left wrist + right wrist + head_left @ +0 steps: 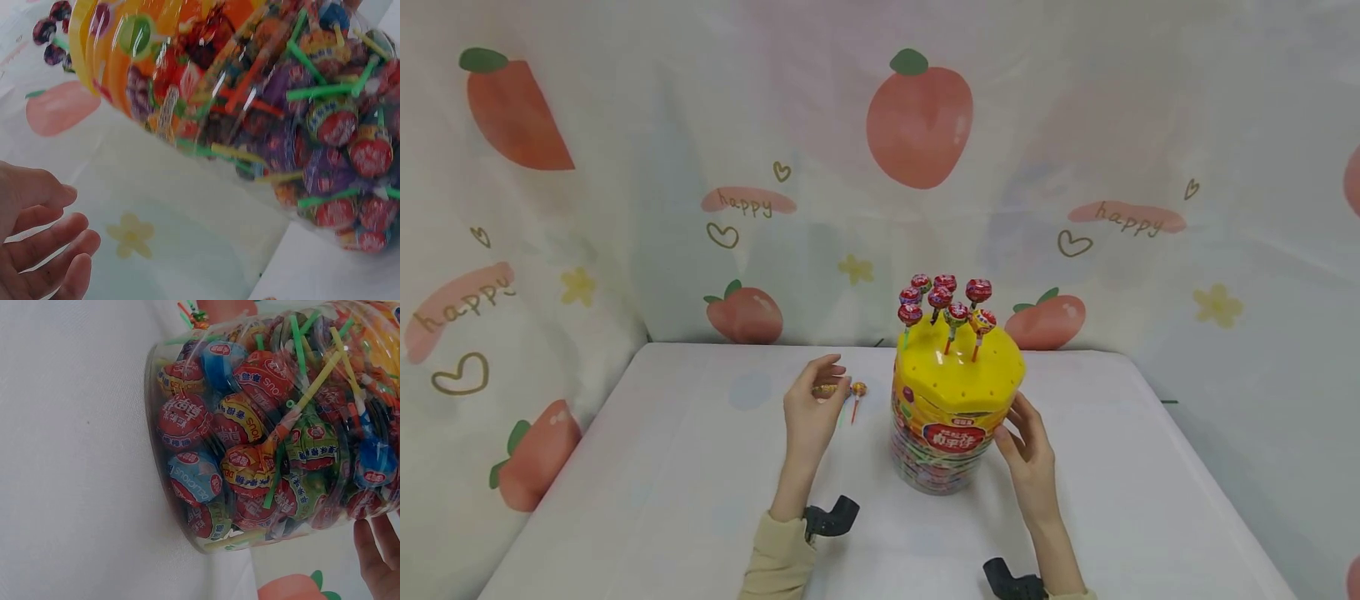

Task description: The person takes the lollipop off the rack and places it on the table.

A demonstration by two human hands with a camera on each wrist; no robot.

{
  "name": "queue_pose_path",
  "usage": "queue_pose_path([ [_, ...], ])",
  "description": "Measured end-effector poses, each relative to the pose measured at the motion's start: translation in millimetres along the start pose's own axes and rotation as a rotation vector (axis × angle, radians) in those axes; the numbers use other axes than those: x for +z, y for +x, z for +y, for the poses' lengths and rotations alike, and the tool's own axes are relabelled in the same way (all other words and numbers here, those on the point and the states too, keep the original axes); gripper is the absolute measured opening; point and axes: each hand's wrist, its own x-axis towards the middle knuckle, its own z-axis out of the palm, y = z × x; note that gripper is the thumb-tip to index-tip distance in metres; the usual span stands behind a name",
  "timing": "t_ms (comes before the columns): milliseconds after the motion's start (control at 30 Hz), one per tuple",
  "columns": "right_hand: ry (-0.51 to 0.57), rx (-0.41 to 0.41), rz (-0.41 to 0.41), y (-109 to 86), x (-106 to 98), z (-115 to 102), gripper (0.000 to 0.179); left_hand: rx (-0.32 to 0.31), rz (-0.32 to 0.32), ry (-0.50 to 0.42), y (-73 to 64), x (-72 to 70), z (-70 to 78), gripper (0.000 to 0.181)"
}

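A clear plastic jar (936, 467) packed with wrapped lollipops (250, 472) stands on the table. Its yellow lid (951, 379) has small holes, and several lollipops (956, 314) stick up from it on their sticks. My right hand (1032, 450) is at the jar's right side, fingertips (362, 532) against the wall below the lid. To the left of the jar, my left hand (811, 408) is raised with relaxed, parted fingers and holds nothing. Just beyond it lie loose lollipops, one with an orange-yellow wrapper (859, 388); the others are partly hidden behind the fingers.
The white table (685, 467) runs back to a curtain (820, 108) printed with peaches, hearts and flowers. Black wrist cameras, one on the left wrist (832, 517) and one on the right (1011, 581), jut inward over the near part of the table.
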Motion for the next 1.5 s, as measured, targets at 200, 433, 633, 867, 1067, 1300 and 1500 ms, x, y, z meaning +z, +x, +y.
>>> queue_pose_path([
  [200,-0.005,-0.001,0.001,0.0,1.3,-0.3,0.054,0.081,-0.011,0.002,-1.2,7.4,24.0,0.033],
  [433,-0.013,0.002,0.004,-0.5,0.7,-0.3,0.055,0.192,-0.018,-0.063,5.8,16.5,47.2,0.032],
  [633,-0.010,-0.001,0.003,-0.3,0.3,-0.5,0.054,0.184,-0.034,-0.120,13.9,26.4,60.5,0.033],
  [867,-0.006,0.006,0.002,-0.4,0.6,-0.2,0.055,0.159,-0.042,-0.160,19.5,36.5,65.6,0.033],
  [1067,-0.008,0.000,0.004,-0.2,0.1,-0.5,0.055,0.191,-0.050,-0.198,22.1,40.4,71.7,0.030],
  [1300,-0.005,0.002,0.002,-0.3,0.0,-0.4,0.055,0.226,-0.060,-0.224,23.3,44.6,74.9,0.029],
  [1500,-0.004,0.004,0.003,-0.4,-0.1,-0.3,0.054,0.226,-0.056,-0.213,23.3,48.6,75.3,0.030],
])
